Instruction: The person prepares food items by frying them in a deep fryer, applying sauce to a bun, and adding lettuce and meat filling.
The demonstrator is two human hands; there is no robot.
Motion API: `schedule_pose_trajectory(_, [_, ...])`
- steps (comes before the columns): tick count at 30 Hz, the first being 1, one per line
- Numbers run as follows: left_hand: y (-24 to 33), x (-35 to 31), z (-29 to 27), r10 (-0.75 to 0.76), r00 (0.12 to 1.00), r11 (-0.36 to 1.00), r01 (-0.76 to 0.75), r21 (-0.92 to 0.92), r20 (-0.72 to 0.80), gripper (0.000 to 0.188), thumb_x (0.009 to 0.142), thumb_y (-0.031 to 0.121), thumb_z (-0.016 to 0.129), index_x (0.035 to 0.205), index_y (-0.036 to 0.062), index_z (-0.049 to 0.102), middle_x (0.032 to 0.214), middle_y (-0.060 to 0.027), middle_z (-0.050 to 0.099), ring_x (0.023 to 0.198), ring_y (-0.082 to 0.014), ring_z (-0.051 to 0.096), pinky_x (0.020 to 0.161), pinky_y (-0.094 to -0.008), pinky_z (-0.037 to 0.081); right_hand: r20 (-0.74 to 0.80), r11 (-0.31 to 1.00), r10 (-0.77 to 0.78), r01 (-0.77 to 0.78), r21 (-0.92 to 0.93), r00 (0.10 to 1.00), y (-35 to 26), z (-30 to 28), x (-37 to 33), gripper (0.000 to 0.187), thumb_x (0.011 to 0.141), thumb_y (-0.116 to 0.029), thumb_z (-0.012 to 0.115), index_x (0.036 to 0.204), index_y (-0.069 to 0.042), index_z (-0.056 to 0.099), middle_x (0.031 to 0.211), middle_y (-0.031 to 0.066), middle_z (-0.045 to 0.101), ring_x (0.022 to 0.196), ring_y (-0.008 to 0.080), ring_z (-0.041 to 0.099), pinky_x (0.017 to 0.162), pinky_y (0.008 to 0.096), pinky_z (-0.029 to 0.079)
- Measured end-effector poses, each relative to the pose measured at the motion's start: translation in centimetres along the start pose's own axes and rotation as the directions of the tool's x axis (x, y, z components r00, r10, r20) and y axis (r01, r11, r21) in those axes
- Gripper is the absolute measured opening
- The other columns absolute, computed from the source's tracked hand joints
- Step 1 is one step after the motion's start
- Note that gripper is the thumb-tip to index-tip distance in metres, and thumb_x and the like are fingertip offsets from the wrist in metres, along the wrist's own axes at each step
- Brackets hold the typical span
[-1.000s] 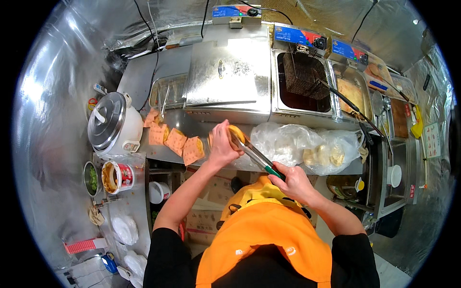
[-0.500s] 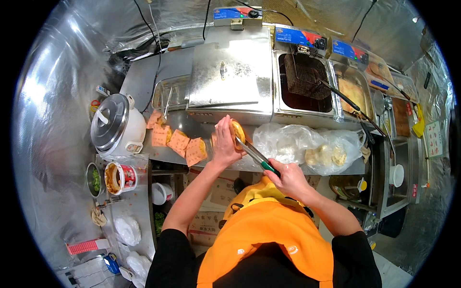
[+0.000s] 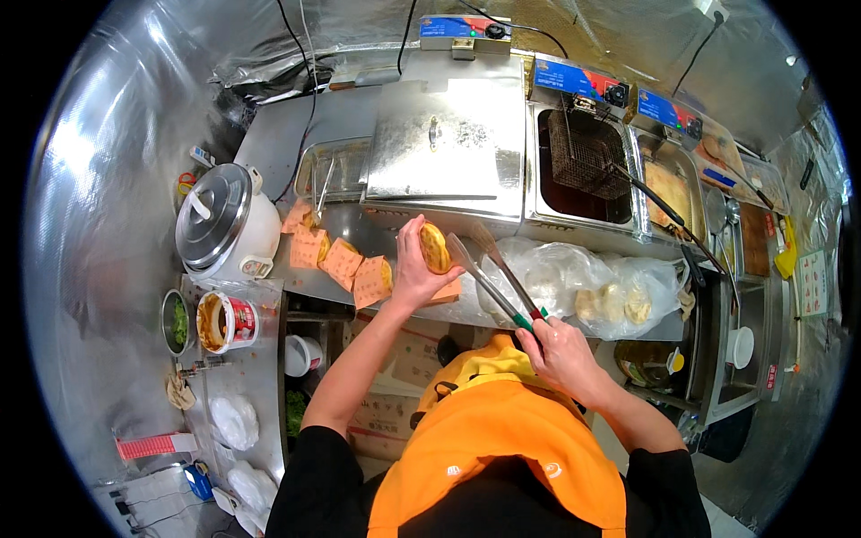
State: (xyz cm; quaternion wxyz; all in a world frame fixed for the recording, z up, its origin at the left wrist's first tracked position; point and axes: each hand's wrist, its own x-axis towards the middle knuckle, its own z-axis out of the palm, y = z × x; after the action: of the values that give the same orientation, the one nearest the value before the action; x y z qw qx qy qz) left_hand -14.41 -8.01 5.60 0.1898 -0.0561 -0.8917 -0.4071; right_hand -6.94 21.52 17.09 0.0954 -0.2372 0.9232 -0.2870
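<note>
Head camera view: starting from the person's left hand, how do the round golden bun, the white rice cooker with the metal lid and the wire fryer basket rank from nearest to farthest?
1. Round golden bun: held in the left hand, at the counter's middle.
2. Wire fryer basket: up and to the right, in the open fryer.
3. White rice cooker with the metal lid: far left of the counter.

The last two are nearly equally far; that order is uncertain.

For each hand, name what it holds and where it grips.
Left hand cups a round golden bun around its side; right hand grips metal tongs at the handle end.

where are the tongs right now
In the head view, the tongs are in the right hand, tips beside the bun held by the left hand.
</note>
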Motion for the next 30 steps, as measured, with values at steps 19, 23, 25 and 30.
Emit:
schedule_pose_trajectory(19, [1.3,-2.5,-0.4,0.208,0.939,0.978,-0.197,-0.067,0.275,0.098,0.065,0.014,0.092,0.146,-0.0005,0.037,0.145,-0.0219,0.045,0.139,-0.0415,0.044,0.114,-0.0482,0.041,0.468,0.984,0.159,-0.18,0.0,0.869,0.4,-0.5,3.6,0.043,0.1,-0.032,0.061,0.083,0.006,0.07,0.074,0.0287,0.066,0.077,0.0474,0.067,0.074,0.0533,0.054])
schedule_pose_trajectory(23, [-0.9,-2.2,-4.1,0.445,0.686,0.872,-0.479,-0.103,0.576,0.096,0.063,0.01,0.091,0.144,0.0008,0.039,0.146,-0.023,0.043,0.141,-0.0413,0.042,0.112,-0.0466,0.043,0.537,0.987,0.141,-0.157,-0.016,0.832,-0.5,-2.3,5.2,0.045,0.1,-0.036,0.063,0.085,0.006,0.071,0.071,0.0262,0.066,0.072,0.0445,0.067,0.072,0.0514,0.054])
schedule_pose_trajectory(25, [-1.8,-3.1,-4.5,0.414,0.736,0.885,-0.462,-0.051,0.536,0.098,0.063,0.008,0.092,0.145,0.001,0.038,0.147,-0.0241,0.042,0.141,-0.043,0.043,0.115,-0.0476,0.043,0.541,0.992,0.106,-0.128,0.002,0.834,-0.8,-1.3,5.6,0.044,0.1,-0.035,0.063,0.086,0.006,0.071,0.072,0.0262,0.067,0.073,0.0451,0.067,0.072,0.0517,0.054])
schedule_pose_trajectory(30, [-2.3,-4.3,-3.5,0.157,0.922,0.986,-0.169,0.002,0.353,0.104,0.058,0.013,0.094,0.144,-0.0006,0.039,0.151,-0.0242,0.037,0.14,-0.0435,0.043,0.114,-0.0459,0.043,0.674,0.998,0.064,-0.064,-0.026,0.736,-0.4,2.2,6.2,0.044,0.1,-0.033,0.062,0.088,0.008,0.071,0.079,0.0278,0.069,0.079,0.0468,0.068,0.074,0.0529,0.054])
